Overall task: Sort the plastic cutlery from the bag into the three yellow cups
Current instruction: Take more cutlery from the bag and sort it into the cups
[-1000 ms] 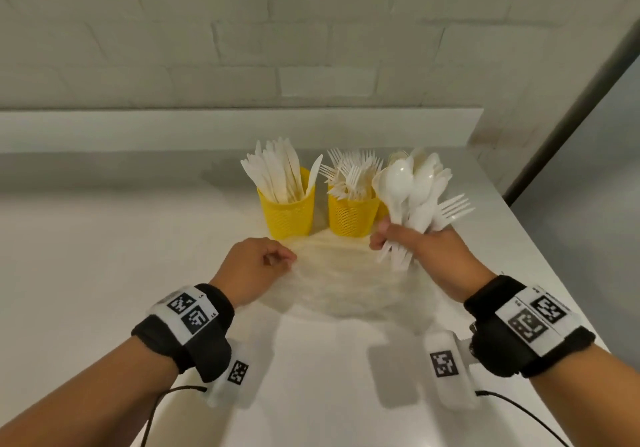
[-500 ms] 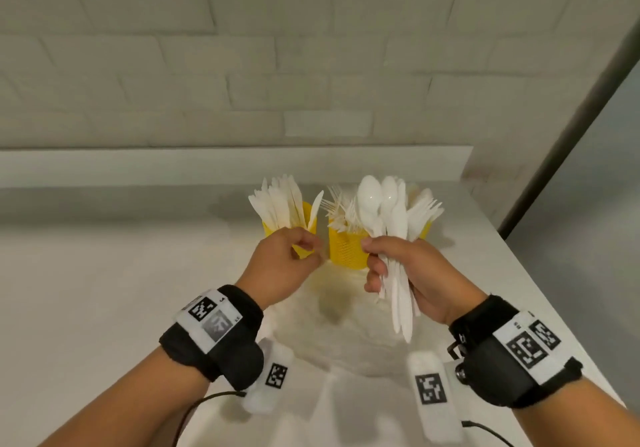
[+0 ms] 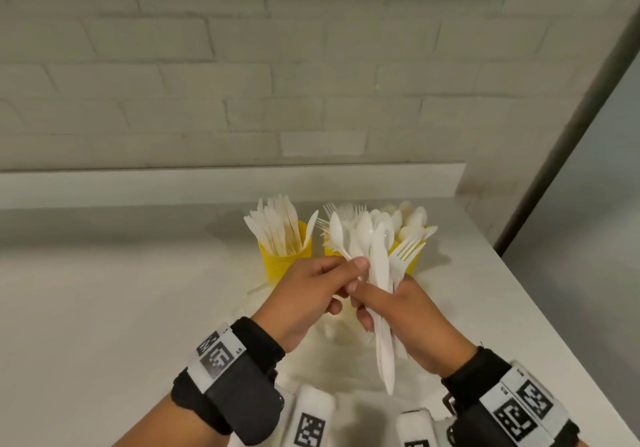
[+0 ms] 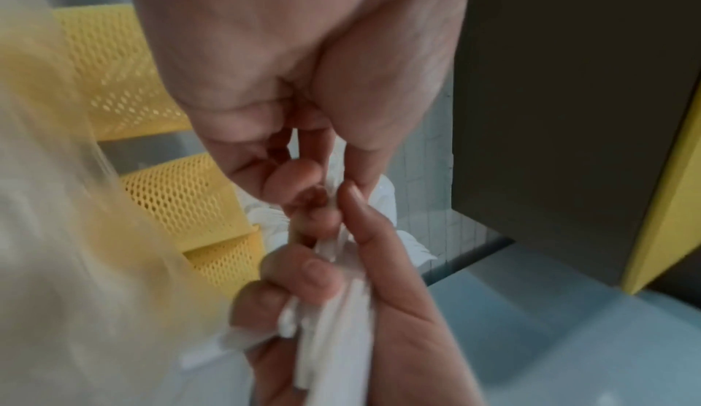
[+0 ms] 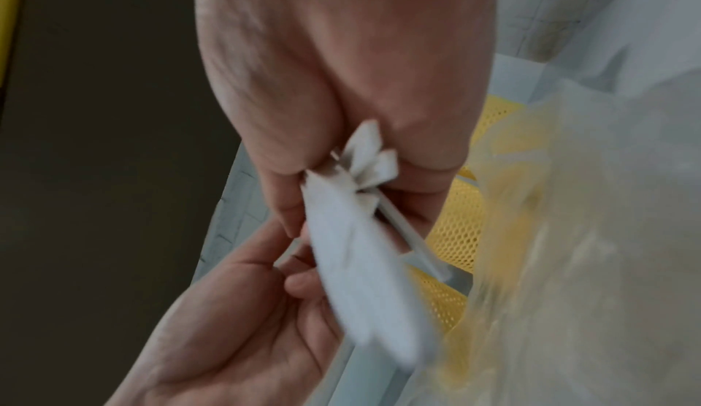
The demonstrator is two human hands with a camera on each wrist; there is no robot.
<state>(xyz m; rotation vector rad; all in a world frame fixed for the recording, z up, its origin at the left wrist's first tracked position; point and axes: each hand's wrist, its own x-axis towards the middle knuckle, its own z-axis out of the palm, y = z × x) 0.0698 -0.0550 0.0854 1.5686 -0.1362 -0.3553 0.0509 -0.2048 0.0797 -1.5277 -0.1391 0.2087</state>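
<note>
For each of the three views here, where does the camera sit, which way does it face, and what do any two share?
Head: worn high, facing forward and down at the table; shows both forearms, left hand, right hand, bundle of cutlery.
Left wrist: looks along the left hand to its fingers at the bundle.
Right wrist: looks along the right hand, whose grip holds the bundle.
Shared: both wrist views show yellow mesh cups and the opposite hand.

The right hand point(image 5: 341, 88) grips blurred white cutlery point(image 5: 364, 232); the left hand point(image 5: 243, 322) pinches one piece.
</note>
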